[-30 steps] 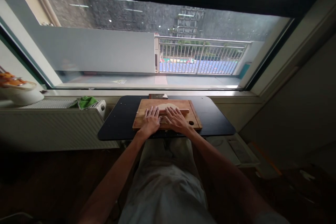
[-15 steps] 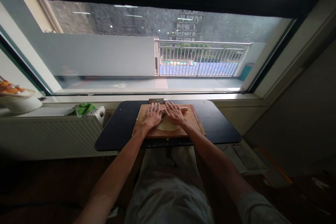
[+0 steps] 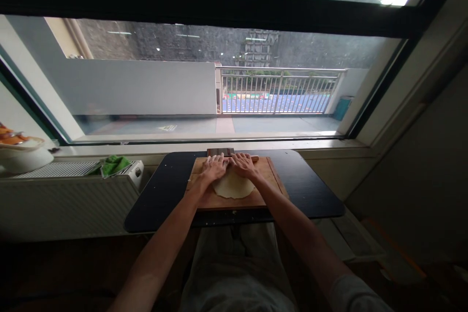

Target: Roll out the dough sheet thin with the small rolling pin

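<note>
A flat, roughly round sheet of dough lies on a wooden board. Across the far part of the board is a wooden rolling pin, mostly covered by my hands; its right end sticks out. My left hand, whitish with flour on the fingers, is bent over the pin's left part. Over the right part, beside it, my right hand has its fingers curled down on the pin. Both hands are at the far edge of the dough, and my fingertips are partly hidden.
The board rests on a black table with small crumbs on it. Behind the board is a dark brown flat object. At left, a radiator carries a green cloth and a white bowl. A window rises beyond the table.
My hands have rolled the pin forward, away from me, and more of the dough shows. My fingers, spread flat before, are now more curled. The view has tilted up slightly.
</note>
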Demonstrator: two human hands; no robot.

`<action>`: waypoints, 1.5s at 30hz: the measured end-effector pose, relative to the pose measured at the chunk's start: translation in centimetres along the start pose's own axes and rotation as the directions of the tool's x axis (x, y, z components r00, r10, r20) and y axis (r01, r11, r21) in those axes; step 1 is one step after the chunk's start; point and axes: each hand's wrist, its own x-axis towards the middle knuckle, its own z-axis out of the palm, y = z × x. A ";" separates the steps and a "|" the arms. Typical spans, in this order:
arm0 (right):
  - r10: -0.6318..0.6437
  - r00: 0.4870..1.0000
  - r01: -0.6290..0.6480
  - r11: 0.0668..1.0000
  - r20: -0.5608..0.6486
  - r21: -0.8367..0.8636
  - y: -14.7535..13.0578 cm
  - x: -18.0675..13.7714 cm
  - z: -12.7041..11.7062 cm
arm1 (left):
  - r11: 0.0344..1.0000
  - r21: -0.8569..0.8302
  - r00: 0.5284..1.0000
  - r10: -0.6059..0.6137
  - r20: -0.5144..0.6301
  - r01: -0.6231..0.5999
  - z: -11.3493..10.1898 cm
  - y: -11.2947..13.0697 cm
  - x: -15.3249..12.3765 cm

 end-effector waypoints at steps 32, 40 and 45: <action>0.132 0.966 -0.120 0.990 -0.224 0.069 -4.3 -16.3 -1.6 | 0.995 0.006 0.980 0.098 -0.172 -0.098 0.7 1.0 -14.0; 0.168 0.984 -0.167 0.986 -0.061 0.031 -2.0 -12.0 -0.6 | 1.000 -0.008 1.000 0.004 -0.023 -0.004 0.1 0.6 -9.3; 0.236 0.970 -0.229 0.968 -0.061 0.099 -1.1 -9.4 0.0 | 1.000 -0.009 1.000 -0.023 0.001 0.023 0.0 0.3 -7.5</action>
